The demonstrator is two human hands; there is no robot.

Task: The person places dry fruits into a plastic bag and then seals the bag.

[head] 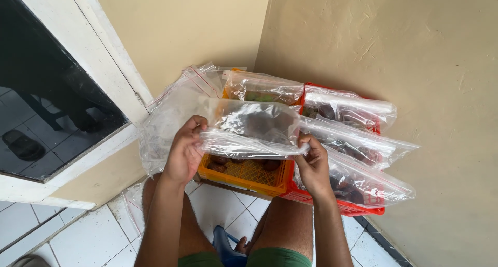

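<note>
Above the orange slatted plastic crate [244, 174], the left hand [182, 154] and right hand [313, 167] pinch opposite ends of a clear zip-top plastic bag [254, 129], fingers closed on its lower edge, stretching it taut so the dark contents sit flat.

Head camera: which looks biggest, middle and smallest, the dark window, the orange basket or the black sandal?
1. Dark window, biggest by far.
2. Orange basket, though bags and hands hide much of it.
3. Black sandal, smallest; it lies farther off behind the glass, so its true size is unsure.
</note>
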